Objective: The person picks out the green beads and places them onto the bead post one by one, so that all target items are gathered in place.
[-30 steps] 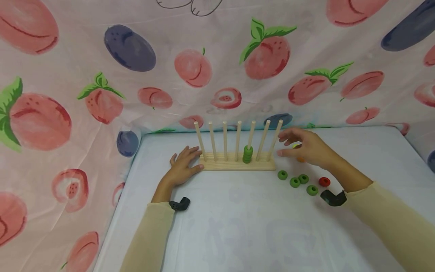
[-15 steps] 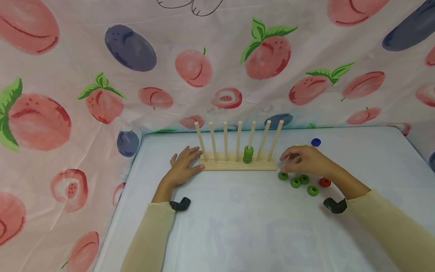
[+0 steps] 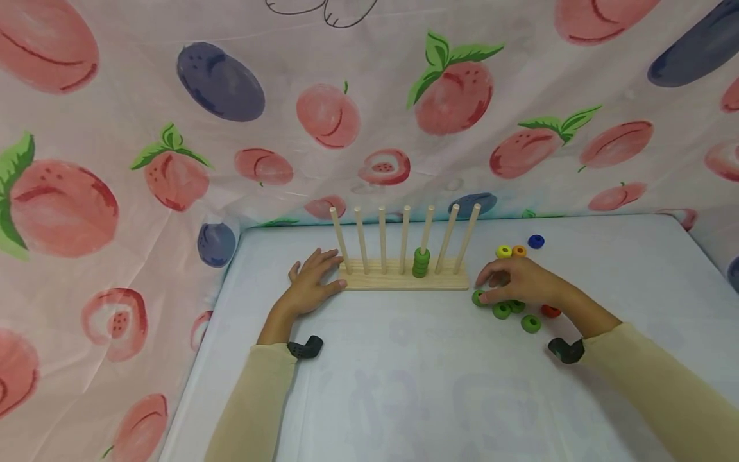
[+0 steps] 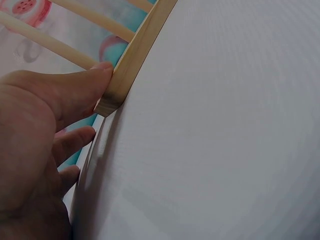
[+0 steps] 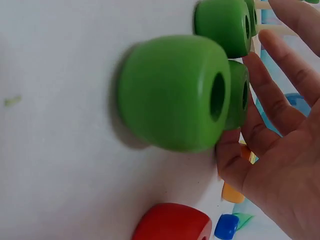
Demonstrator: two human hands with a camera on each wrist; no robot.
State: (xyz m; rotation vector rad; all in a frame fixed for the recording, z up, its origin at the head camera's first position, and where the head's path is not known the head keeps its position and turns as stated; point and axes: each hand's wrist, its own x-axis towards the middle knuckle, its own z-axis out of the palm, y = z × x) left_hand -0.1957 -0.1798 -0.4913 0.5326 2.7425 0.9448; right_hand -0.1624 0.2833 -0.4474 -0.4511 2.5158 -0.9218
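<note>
A wooden peg stand (image 3: 404, 280) with several upright pegs stands at the table's back; green beads (image 3: 421, 263) are stacked on one peg. My left hand (image 3: 312, 285) rests at the stand's left end, fingers spread, the thumb (image 4: 82, 90) touching its corner. My right hand (image 3: 522, 280) is low over loose green beads to the right of the stand. Its thumb is beside the leftmost green bead (image 3: 477, 298), partly covering it; I cannot see a grip on it. In the right wrist view, a near green bead (image 5: 167, 92) lies before the loosely bent fingers (image 5: 280, 112).
Beyond the right hand lie a yellow bead (image 3: 503, 251), an orange bead (image 3: 519, 251) and a blue bead (image 3: 536, 241). A red bead (image 3: 550, 311) is partly hidden under the right wrist. A fruit-print cloth (image 3: 358, 128) hangs behind the white table (image 3: 369, 372).
My right hand has moved down and toward the front, from beside the stand's right peg to the green beads, uncovering the blue, yellow and orange beads. The left hand has stayed still.
</note>
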